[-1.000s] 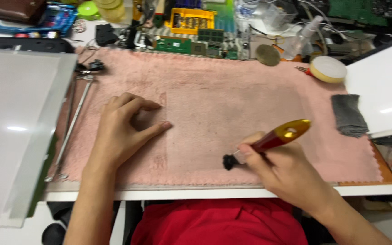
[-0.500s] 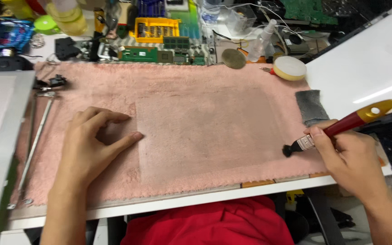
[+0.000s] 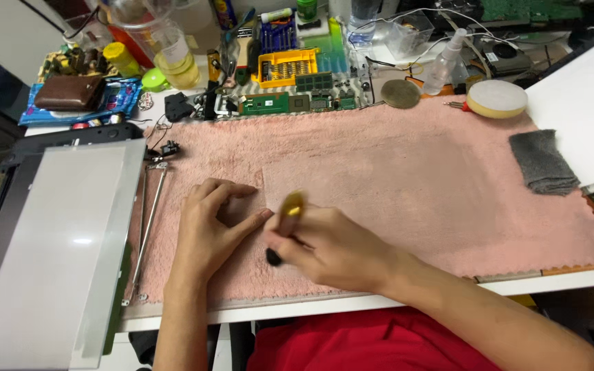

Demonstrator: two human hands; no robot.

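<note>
My right hand (image 3: 335, 246) grips a small brush (image 3: 284, 221) with a red and yellow handle, its dark tip down on the pink towel (image 3: 407, 178) near the front edge. My left hand (image 3: 209, 227) rests flat on the towel just left of the brush, fingers curled, thumb close to the brush tip. The brush is blurred by motion.
A silver laptop lid panel (image 3: 56, 240) lies at the left with thin metal hinge rods (image 3: 149, 220) beside it. A grey cloth (image 3: 542, 161) and a white panel (image 3: 586, 110) are on the right. Circuit boards (image 3: 290, 103), a yellow screwdriver-bit case (image 3: 287, 67), a round sponge (image 3: 496, 98) and bottles crowd the back.
My right hand has swept the brush from the towel's right edge leftward to beside my left hand. The camera view has shifted right to left as well.
</note>
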